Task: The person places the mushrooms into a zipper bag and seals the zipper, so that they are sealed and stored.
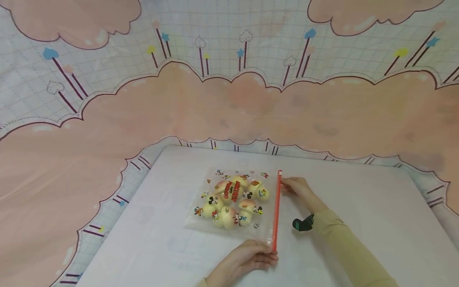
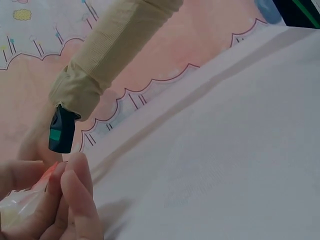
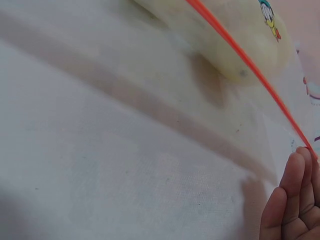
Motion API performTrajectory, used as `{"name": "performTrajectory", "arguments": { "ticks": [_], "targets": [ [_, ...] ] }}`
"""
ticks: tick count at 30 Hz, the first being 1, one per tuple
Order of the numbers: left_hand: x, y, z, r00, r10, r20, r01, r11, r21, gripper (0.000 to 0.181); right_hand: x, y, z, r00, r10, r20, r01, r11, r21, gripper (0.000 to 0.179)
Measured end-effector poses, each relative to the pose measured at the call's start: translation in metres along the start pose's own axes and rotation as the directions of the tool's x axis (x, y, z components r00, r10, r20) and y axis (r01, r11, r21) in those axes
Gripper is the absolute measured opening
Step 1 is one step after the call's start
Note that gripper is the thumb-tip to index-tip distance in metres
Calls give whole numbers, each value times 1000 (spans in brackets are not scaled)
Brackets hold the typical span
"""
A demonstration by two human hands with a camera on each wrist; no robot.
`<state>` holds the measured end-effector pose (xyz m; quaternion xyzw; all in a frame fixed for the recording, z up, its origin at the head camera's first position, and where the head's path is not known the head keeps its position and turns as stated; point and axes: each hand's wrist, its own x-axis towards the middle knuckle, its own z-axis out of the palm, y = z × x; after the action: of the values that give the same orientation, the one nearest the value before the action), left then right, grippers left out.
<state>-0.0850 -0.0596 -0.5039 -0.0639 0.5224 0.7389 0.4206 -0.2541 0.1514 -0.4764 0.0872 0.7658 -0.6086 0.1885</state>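
Observation:
A clear zip bag (image 1: 266, 221) printed with cartoon characters and red lettering lies on the white table in the head view. Inside it are several pale yellow, peach-like fruits (image 1: 228, 217) with reddish patches. A red closure strip (image 1: 277, 211) runs along the bag's right edge, with a small white piece at its far end. My left hand (image 1: 247, 257) pinches the near end of the strip between thumb and fingers. At the far end, my right hand (image 1: 301, 191) holds the strip near the white piece. In the right wrist view, its fingers (image 3: 291, 172) meet the strip's end.
The white table (image 1: 143, 235) extends on both sides of the bag. A patterned peach-coloured cloth (image 1: 222, 107) hangs behind and around it. A black and green strap end (image 1: 303, 224) sticks out by the right sleeve (image 1: 351, 247).

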Motion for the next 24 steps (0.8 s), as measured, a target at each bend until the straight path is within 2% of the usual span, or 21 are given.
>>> {"name": "performTrajectory", "arguments": {
  "ticks": [8,12,15,19,24],
  "targets": [
    [-12,-1,-6,999,38,10,-38,997,65,32,-11,4,2,1000,30,0,-30,999,-26,43],
    [-14,0,-8,999,38,29,-41,995,94,34,-15,8,4,999,38,-4,-38,999,-15,44],
    [-16,2,-8,1000,20,19,-22,992,126,36,-19,9,3,999,36,10,-36,999,8,45],
    [-19,6,-7,1000,16,11,-18,984,174,36,-27,10,1,999,1,37,-2,999,37,45],
    [-23,8,-8,1000,25,10,-26,977,212,36,-35,10,-2,999,9,44,-10,1000,13,43]
  ]
}}
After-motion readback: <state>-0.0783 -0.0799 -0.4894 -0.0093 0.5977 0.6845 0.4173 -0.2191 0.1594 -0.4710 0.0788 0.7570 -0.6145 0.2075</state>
